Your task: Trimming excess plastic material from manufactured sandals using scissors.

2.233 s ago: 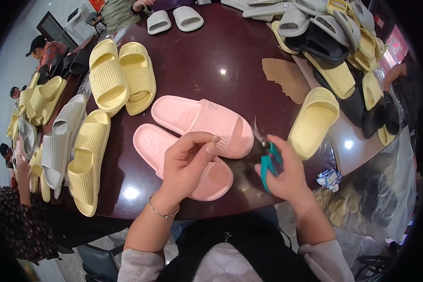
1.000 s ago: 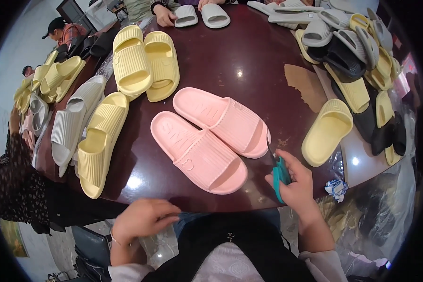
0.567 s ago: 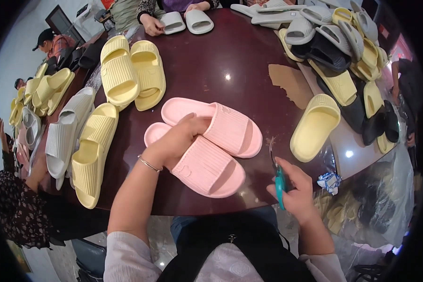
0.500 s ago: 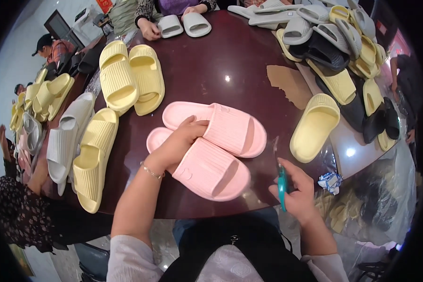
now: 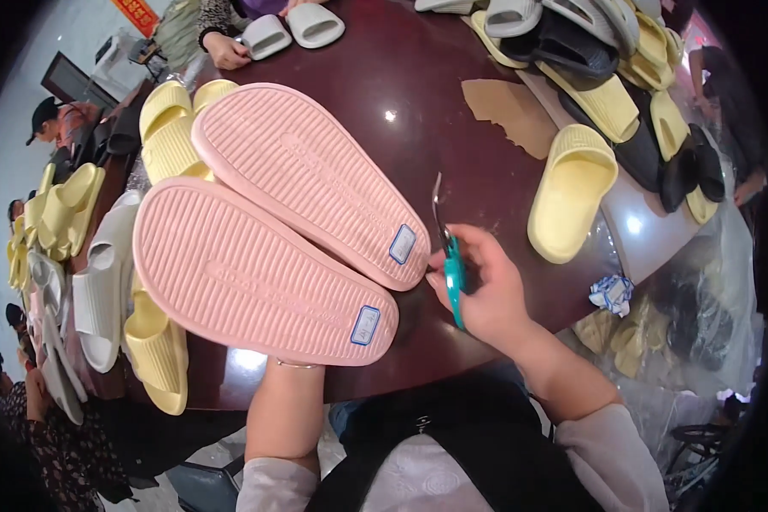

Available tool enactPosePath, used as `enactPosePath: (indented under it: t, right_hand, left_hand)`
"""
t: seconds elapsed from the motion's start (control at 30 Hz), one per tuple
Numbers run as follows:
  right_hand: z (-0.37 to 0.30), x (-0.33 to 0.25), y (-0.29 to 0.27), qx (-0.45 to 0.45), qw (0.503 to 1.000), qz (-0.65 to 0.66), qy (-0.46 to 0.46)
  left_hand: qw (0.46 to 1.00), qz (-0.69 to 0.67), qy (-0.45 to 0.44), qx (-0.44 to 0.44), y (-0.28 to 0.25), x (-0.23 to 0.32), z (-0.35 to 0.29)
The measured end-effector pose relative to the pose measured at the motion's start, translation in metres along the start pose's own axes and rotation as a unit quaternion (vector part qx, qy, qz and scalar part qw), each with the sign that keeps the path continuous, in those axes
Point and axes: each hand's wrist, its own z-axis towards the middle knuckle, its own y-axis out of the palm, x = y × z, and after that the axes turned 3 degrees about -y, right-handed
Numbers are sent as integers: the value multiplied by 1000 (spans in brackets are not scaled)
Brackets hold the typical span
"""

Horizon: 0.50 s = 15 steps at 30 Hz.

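A pair of pink slippers (image 5: 256,264) is held up, ribbed soles facing me, with a small blue-edged white sticker (image 5: 365,325) on one heel and a matching label (image 5: 403,245) on the other. My left hand grips the pair from behind; its fingers are hidden, and only the braceleted wrist (image 5: 297,362) and forearm show. In my right hand (image 5: 497,294) are small scissors (image 5: 454,277) with teal handles and thin metal blades pointing away from me. The right fingers wrap the handles, close beside the heel of the farther slipper.
Yellow slippers (image 5: 164,341) and a grey slipper (image 5: 102,299) lie at the left. A yellow slipper (image 5: 572,192) sits right of centre, near torn cardboard (image 5: 508,115), crumpled stickers (image 5: 613,294) and a mixed slipper pile (image 5: 589,51). Across the table, another person's hand (image 5: 227,51) touches grey slippers (image 5: 266,36).
My left hand has lifted the pink slippers off the table and turned their soles toward me. My right hand has moved left and away from me with the scissors, closer to the heels.
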Motion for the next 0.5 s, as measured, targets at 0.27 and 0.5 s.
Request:
enactPosePath:
  t: [0.27,0.5]
  right_hand:
    - [12,13,13,52,998,-10,-27]
    - [11,11,9,36,999,-23,-13]
  left_hand:
    - [1000,-3,-26,7,-6,-13,13]
    - [999,17,-32,17,-7,-15,18]
